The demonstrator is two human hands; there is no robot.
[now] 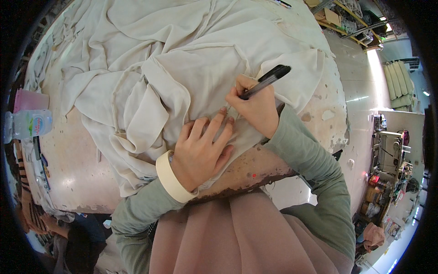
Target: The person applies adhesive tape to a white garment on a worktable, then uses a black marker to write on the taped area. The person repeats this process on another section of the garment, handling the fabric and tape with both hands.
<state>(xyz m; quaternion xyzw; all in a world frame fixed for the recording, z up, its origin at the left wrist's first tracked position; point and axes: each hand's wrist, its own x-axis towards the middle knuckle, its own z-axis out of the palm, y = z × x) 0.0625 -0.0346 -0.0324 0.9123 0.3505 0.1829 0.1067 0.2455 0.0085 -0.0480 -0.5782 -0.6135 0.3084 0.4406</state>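
Observation:
Off-white cloth (pixel 210 68) lies in loose folds over the table, with seams showing in it. My left hand (pixel 200 146) rests flat on the cloth near the table's front edge, fingers spread. A cream roll of tape (pixel 175 178) sits round my left wrist like a bracelet. Just right of those fingertips, my right hand (pixel 255 102) grips a thick black pen (pixel 269 81), its back end pointing up and right. The pen's tip is hidden behind my right hand, so I cannot tell whether it touches the cloth.
A clear plastic bottle (pixel 32 124) and a pink container (pixel 31 100) are at the table's left side, near small tools (pixel 44 169). Another person's arm (pixel 54 226) shows at lower left. Shelving (pixel 346 20) and a cluttered workbench (pixel 388 169) stand across the floor at right.

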